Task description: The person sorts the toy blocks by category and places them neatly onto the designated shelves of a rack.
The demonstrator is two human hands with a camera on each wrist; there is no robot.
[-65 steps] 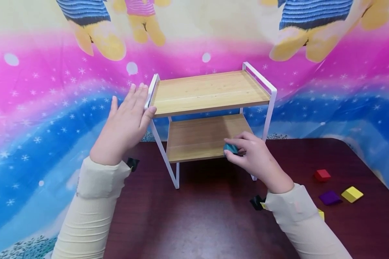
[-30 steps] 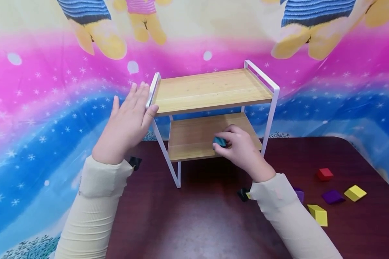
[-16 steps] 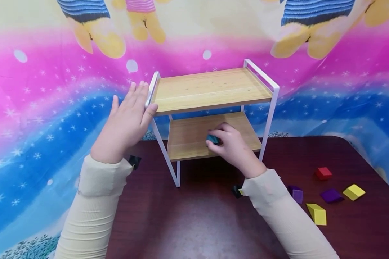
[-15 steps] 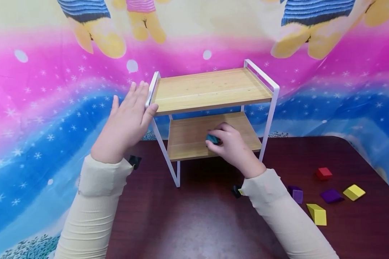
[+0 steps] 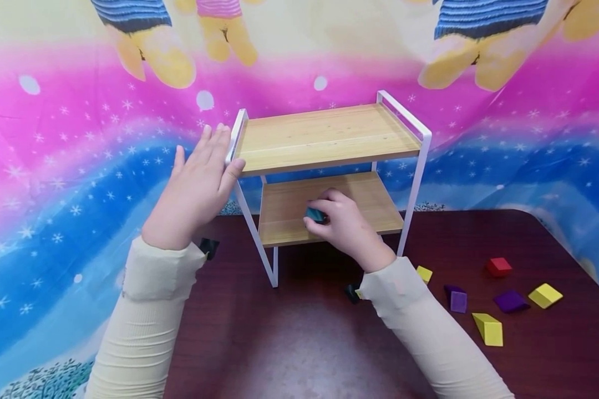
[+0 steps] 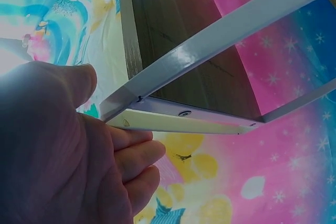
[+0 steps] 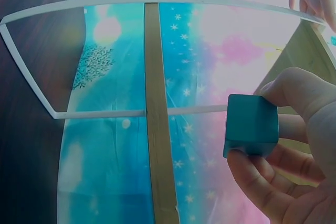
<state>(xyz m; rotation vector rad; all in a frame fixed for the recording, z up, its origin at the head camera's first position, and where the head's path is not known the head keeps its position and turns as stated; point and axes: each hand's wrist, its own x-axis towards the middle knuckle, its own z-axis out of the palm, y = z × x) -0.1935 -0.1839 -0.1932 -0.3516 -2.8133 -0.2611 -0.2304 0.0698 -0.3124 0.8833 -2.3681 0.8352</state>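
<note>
1. Rack (image 5: 413, 199): white metal frame, two wooden tiers, an upper shelf (image 5: 319, 138) and a lower shelf (image 5: 285, 211), upright on the dark desk (image 5: 259, 343).
2. Teal block (image 5: 315, 214): held up at a level between the two tiers; on my head feed it overlaps the lower shelf, but I cannot tell whether it is over the board or in front of it.
3. Right hand (image 5: 346, 224): thumb and fingers pinch the teal block.
4. Left hand (image 5: 192, 191): fingers straight against the rack's left side rail, thumb spread away at the front corner.
5. Loose pieces on the desk, right of the rack: one red block (image 5: 499, 267), two purple blocks (image 5: 457, 302) and three yellow blocks (image 5: 488, 330), one of these partly behind the right sleeve (image 5: 419, 310).
6. Change over about two seconds: I see the right hand and teal block shifted leftward, from the lower shelf's right part toward its middle; a purple and a yellow piece have emerged from behind the sleeve; the left hand keeps its place.
</note>
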